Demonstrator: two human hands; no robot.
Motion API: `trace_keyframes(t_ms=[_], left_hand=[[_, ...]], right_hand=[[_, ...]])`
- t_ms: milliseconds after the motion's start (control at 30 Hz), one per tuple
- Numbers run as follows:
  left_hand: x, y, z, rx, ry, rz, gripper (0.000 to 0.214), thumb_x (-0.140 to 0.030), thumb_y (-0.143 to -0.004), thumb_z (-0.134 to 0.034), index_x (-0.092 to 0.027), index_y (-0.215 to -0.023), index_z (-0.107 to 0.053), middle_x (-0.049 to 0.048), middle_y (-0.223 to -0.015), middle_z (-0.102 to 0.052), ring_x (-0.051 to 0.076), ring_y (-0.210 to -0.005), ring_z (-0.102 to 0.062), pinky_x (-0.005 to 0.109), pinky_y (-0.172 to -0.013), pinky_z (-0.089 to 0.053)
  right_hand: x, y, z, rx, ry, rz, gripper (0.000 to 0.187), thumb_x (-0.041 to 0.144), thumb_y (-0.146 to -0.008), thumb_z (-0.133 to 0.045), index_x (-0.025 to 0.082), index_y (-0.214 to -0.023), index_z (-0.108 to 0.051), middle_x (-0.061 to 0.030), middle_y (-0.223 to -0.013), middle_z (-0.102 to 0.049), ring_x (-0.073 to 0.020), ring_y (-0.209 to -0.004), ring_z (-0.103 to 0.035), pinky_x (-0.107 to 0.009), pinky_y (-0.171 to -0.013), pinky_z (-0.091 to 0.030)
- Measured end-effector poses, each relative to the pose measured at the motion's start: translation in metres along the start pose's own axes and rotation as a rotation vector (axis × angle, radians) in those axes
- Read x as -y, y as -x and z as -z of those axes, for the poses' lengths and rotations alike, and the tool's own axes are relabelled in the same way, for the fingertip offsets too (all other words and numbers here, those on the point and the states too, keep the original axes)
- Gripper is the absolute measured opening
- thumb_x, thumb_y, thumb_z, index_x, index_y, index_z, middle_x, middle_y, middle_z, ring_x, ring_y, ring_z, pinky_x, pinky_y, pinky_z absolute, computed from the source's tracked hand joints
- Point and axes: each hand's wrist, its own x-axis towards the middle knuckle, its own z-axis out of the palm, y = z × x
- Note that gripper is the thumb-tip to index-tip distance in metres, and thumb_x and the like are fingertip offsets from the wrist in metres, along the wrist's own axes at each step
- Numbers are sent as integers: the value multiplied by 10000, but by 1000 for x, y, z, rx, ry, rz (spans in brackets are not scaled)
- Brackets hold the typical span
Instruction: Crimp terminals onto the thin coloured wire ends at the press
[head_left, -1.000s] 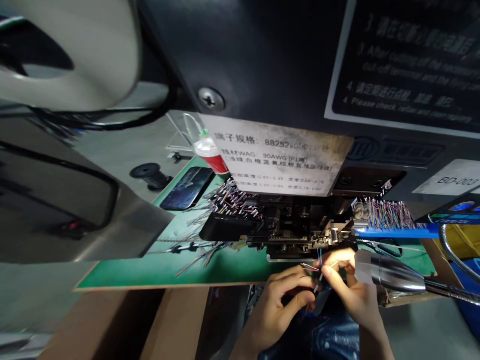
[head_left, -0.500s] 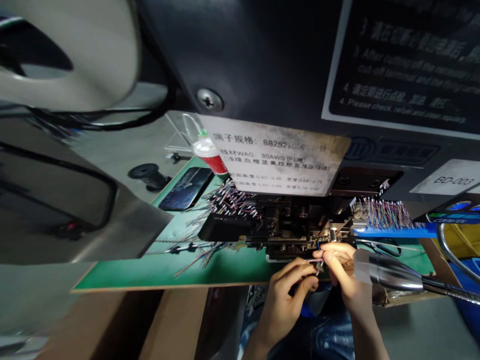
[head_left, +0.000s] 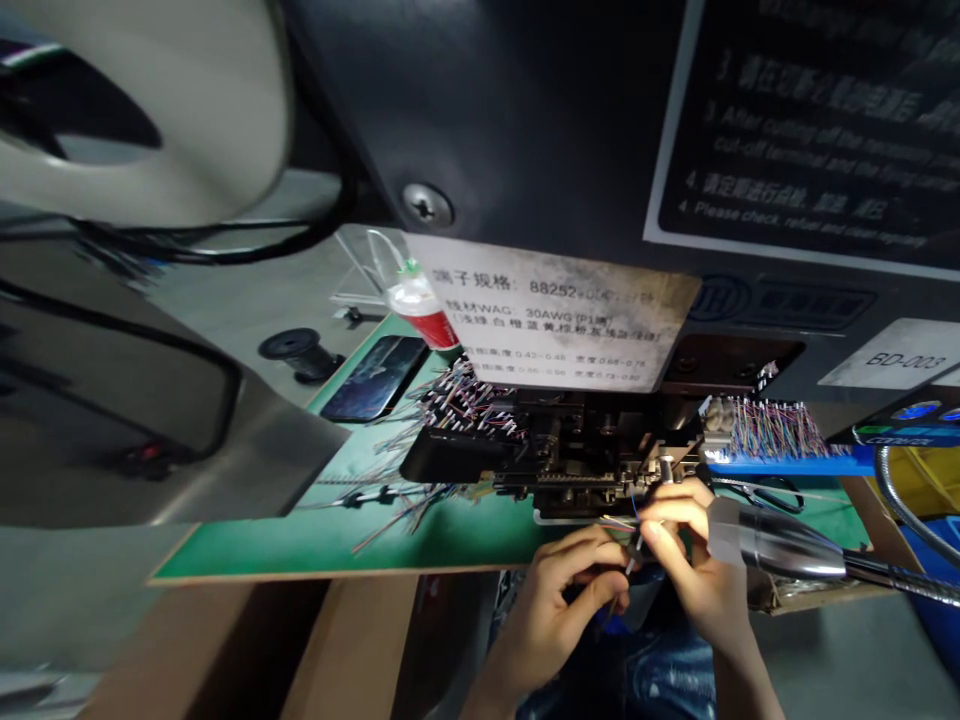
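Both hands are close together at the front edge of the green mat, just below the dark terminal crimping machine (head_left: 525, 130). My left hand (head_left: 570, 590) is closed, thumb against fingers, on thin coloured wires (head_left: 616, 524) whose ends fan out above its fingertips. My right hand (head_left: 686, 535) is pinched on the same wires, and a blue strand rises from its fingers toward the crimping die (head_left: 664, 470). A short pale piece (head_left: 634, 553) shows between the hands; its kind is too small to tell.
A metal gooseneck lamp (head_left: 787, 540) overlaps my right wrist. Wire bundles (head_left: 472, 400) lie behind at left, near a phone (head_left: 375, 378) and a red-and-white cup (head_left: 427, 310). More wires (head_left: 776, 428) stand on a blue tray (head_left: 795, 465) at right, with scissors (head_left: 769, 494) in front.
My left hand has shifted slightly left and down, its fingers closing more. My right hand has moved up slightly on the wires. The wire ends now fan out between the hands.
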Motion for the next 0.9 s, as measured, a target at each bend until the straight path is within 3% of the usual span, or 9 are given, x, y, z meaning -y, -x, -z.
trace_keyframes(t_ms=[100,200,300,467,900], left_hand=[[-5,-1,4,70,-1,11,227,-263,-966,-682,-197,-774,-784,22,-684,-672,186,-655,-709,222,-621,-585],[-1,-1,-1,5,-15,20,213,-236,-976,-659,-192,-817,-793,49,-794,-709,177,-651,-709,227,-619,-600],[7,0,-9,-68,-48,-10,195,-201,-984,-633,-186,-889,-803,70,-887,-732,162,-623,-696,221,-593,-602],[12,1,-12,-129,-133,-78,197,-157,-973,-633,-185,-862,-794,56,-823,-729,176,-671,-709,209,-612,-600],[14,2,-13,-149,-79,-68,182,-163,-957,-650,-190,-924,-826,70,-919,-757,147,-614,-715,194,-592,-617]], right_hand=[[-2,0,4,111,-110,-7,135,255,-979,-697,249,-855,-750,-33,-912,-776,-220,-851,-743,-336,-788,-598],[-5,4,0,13,-133,-116,98,301,-989,-698,244,-955,-771,-35,-878,-791,-220,-785,-753,-341,-755,-616],[-7,6,-6,-83,-97,-162,150,349,-983,-707,242,-976,-811,-62,-925,-825,-255,-866,-783,-386,-835,-632],[-3,2,-10,-74,-170,-211,140,357,-960,-736,256,-1001,-823,-57,-932,-856,-264,-858,-822,-374,-805,-672],[-4,-1,-12,-81,-157,-204,178,388,-968,-735,235,-1006,-818,-68,-915,-850,-271,-874,-829,-373,-820,-675]])
